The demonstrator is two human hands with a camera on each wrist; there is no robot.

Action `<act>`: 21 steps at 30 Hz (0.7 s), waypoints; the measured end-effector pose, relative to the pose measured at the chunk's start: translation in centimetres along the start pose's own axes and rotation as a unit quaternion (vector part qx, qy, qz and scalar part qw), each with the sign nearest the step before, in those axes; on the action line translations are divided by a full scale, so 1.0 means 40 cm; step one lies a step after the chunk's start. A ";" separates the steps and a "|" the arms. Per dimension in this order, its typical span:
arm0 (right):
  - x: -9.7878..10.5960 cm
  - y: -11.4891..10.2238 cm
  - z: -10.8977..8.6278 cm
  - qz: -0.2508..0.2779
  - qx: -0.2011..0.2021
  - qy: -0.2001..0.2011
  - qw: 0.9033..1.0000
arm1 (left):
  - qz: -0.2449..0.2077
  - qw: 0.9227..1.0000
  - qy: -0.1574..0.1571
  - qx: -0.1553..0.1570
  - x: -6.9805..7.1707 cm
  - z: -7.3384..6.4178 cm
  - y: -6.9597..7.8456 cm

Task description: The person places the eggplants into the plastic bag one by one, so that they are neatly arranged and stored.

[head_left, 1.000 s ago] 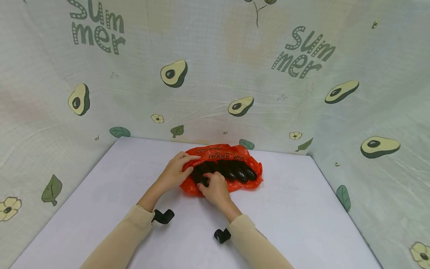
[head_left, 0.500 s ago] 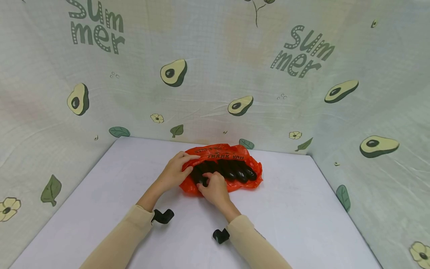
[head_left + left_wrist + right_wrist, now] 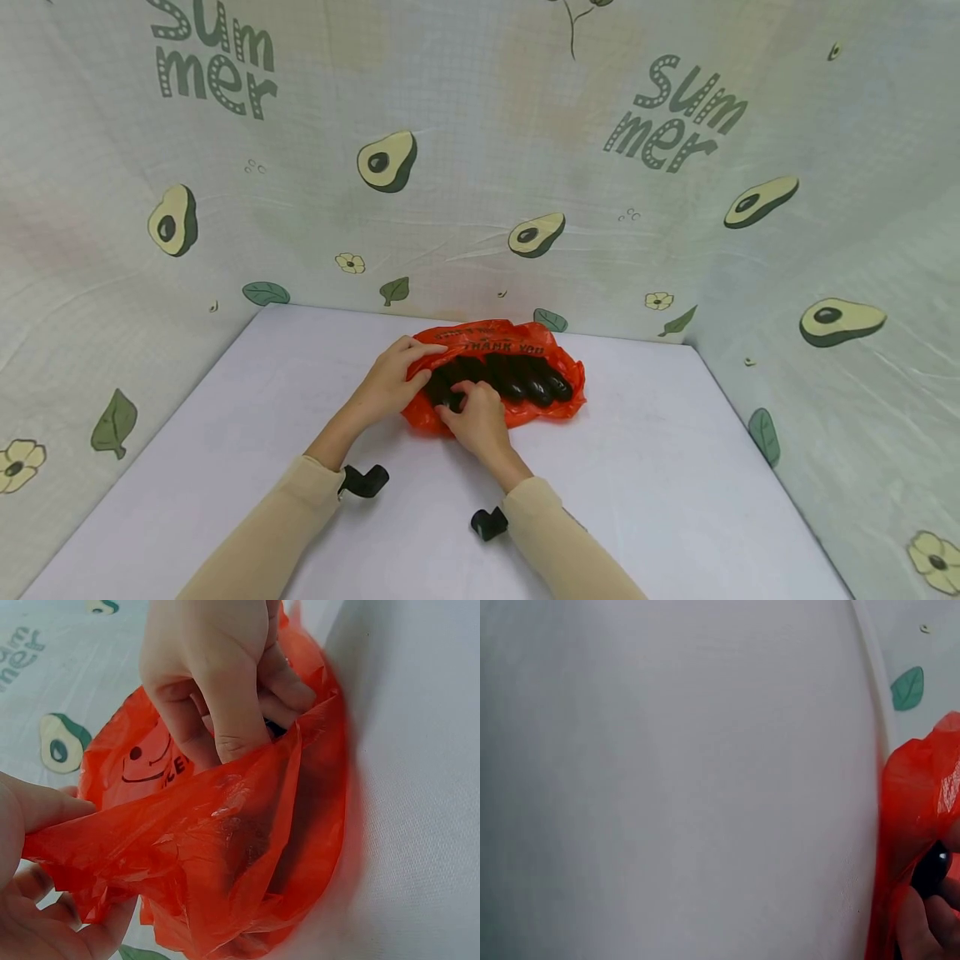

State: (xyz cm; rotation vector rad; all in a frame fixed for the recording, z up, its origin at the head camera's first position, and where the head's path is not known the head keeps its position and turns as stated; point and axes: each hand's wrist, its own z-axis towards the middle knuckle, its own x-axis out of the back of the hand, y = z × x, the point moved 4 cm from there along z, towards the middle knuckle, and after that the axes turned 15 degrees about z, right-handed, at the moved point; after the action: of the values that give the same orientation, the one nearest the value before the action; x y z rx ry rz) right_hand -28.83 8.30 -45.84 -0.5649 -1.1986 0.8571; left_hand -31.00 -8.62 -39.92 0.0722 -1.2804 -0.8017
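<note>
A red plastic bag (image 3: 510, 333) printed "THANK YOU" lies with its mouth toward me. Inside, several long, glossy, near-black rounded things (image 3: 536, 387) like eggplants lie side by side. My left hand (image 3: 390, 380) pinches the left edge of the bag's mouth; in the left wrist view the film (image 3: 172, 855) is stretched from its fingers. My right hand (image 3: 482, 417) reaches into the mouth, thumb and fingers curled round the near end of the leftmost eggplant-like thing (image 3: 455, 401). In the right wrist view a dark glossy end (image 3: 932, 866) shows among the fingertips (image 3: 915, 930).
The bag lies toward the back of a white table (image 3: 652, 467). Behind and on both sides hangs a pale cloth (image 3: 465, 100) with avocado and "summer" prints. Black wrist mounts (image 3: 365, 482) sit at both cuffs.
The right hand has shifted very slightly left and up, still at the leftmost eggplant-like thing. The left hand keeps its hold on the bag's edge.
</note>
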 end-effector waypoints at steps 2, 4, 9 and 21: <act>0.001 -0.002 0.001 0.000 0.004 0.003 1.000 | 0.000 1.000 0.000 0.000 0.001 0.000 0.001; 0.002 -0.004 0.001 0.000 0.003 0.003 1.000 | 0.002 1.000 -0.001 0.001 0.001 0.001 0.001; 0.004 -0.006 0.002 0.000 0.003 0.002 1.000 | 0.004 1.000 0.000 0.002 0.000 0.002 -0.002; 0.044 -0.028 -0.012 0.027 0.009 -0.023 0.999 | -0.001 1.000 -0.005 0.012 0.008 -0.007 -0.010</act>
State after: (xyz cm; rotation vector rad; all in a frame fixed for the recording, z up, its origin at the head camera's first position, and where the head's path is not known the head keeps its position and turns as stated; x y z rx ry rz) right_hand -27.86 9.13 -44.12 -0.5687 -1.2208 0.9300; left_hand -30.93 -9.20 -39.95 0.0884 -1.2991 -0.7891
